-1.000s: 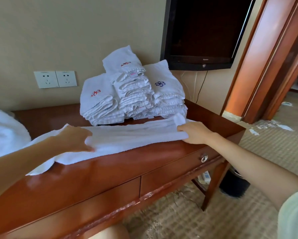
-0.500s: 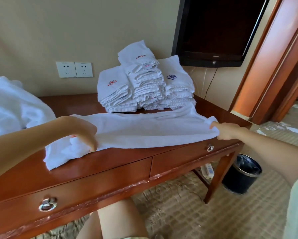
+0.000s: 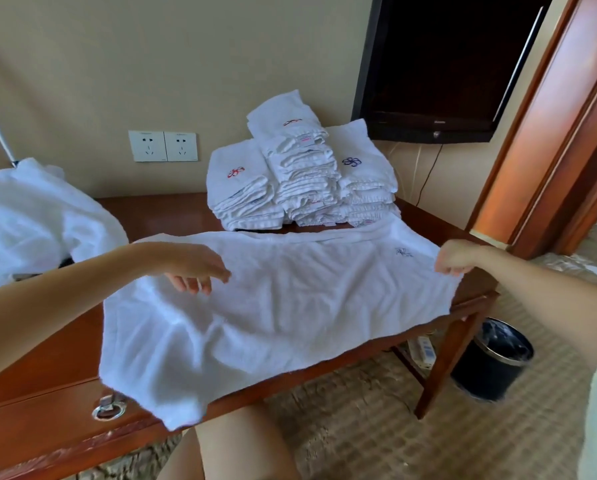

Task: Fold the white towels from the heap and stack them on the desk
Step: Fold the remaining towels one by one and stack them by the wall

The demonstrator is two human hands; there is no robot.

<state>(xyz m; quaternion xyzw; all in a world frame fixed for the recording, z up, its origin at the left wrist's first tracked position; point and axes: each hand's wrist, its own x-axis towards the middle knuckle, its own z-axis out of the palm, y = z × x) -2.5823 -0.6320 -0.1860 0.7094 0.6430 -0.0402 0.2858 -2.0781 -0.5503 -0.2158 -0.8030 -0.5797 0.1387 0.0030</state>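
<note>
Now your right hand [image 3: 454, 256] pinches the spread white terry towel [image 3: 290, 306] at its 3 o'clock end, its long axis running toward your open, nearer left hand [image 3: 195, 268] at 9 o'clock.

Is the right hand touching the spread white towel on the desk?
Touching. The head view shows the right hand closed on the right edge of the spread white towel.

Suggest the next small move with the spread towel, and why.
Probably close the left hand on the towel's left edge. The right hand already pinches the right edge, but the left hand is open above the cloth, which hangs over the desk front.
</note>
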